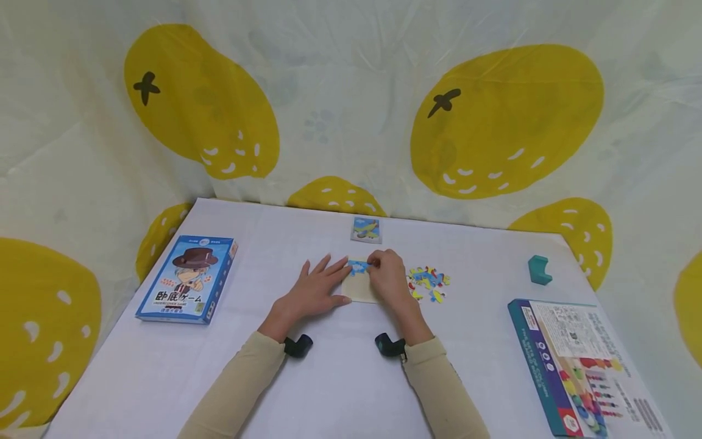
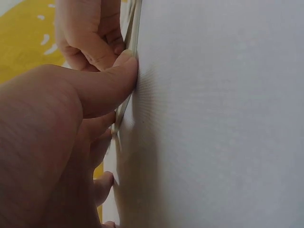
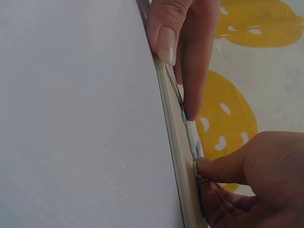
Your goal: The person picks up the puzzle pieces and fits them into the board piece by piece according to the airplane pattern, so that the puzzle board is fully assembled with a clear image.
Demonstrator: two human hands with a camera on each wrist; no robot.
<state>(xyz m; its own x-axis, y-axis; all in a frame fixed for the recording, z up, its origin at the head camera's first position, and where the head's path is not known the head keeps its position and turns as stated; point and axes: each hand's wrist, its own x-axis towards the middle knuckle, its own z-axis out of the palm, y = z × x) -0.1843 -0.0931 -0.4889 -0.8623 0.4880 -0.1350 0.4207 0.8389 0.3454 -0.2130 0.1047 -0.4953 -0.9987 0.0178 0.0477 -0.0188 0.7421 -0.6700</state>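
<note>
A small beige puzzle board (image 1: pixel 359 288) lies between my hands, with blue puzzle pieces (image 1: pixel 358 267) set along its far part. Spread and nearly straight, the fingers of my left hand (image 1: pixel 309 288) rest on the board's left side; in the left wrist view its thumb (image 2: pixel 114 78) presses the near edge. My right hand (image 1: pixel 390 279) is at the board's far right corner, thumb and forefinger pinching a small puzzle piece (image 3: pixel 195 168) at the surface. Just right of that hand lies a loose pile of blue, yellow and red puzzle pieces (image 1: pixel 429 278).
Beyond the board lies a small picture card (image 1: pixel 366 229) with a yellow plane. A blue game box (image 1: pixel 186 280) stands at the left, and a larger box (image 1: pixel 581 366) at the right, behind which sits a teal block (image 1: pixel 540 269). A patterned curtain (image 1: pixel 340 110) hangs behind the table.
</note>
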